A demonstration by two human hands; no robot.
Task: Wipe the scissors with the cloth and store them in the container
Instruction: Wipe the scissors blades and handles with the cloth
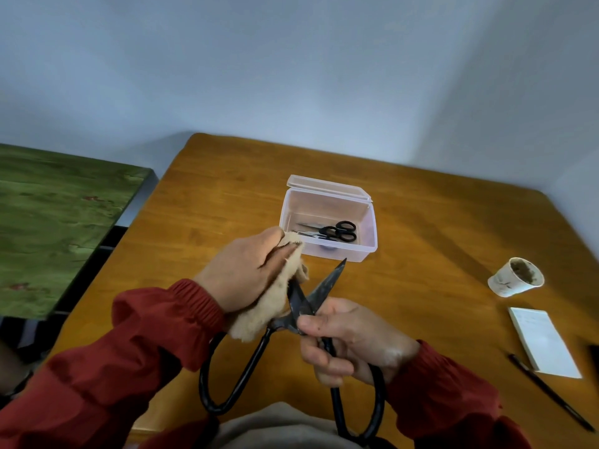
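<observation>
Counter (421,222) of orange-brown wood takes most of the view, and it stands against a pale wall. Beside it on the left is a green surface (58,228).

I hold the scissors (327,281), large and black, above the near edge of the counter. Their blades are spread in a V and the tips point toward the container (372,234). The two big handle loops hang down toward my lap.

My left grip (246,273) is curled around the cloth (259,319), a beige and fluffy one, and presses it around the left blade. My right grip (350,338) is closed around the right handle just under the pivot, with the thumb near the pivot.

The container is clear plastic and stands on the counter just beyond the blade tips, with its lid (327,186) tilted open at the back. Inside it lie small scissors (337,231) with black handles.

On the right side of the counter, well apart from the container, lies a white notepad (544,341). A white cup (515,280) lies on its side near it, and a dark pen (551,390) is just beside the notepad.
</observation>
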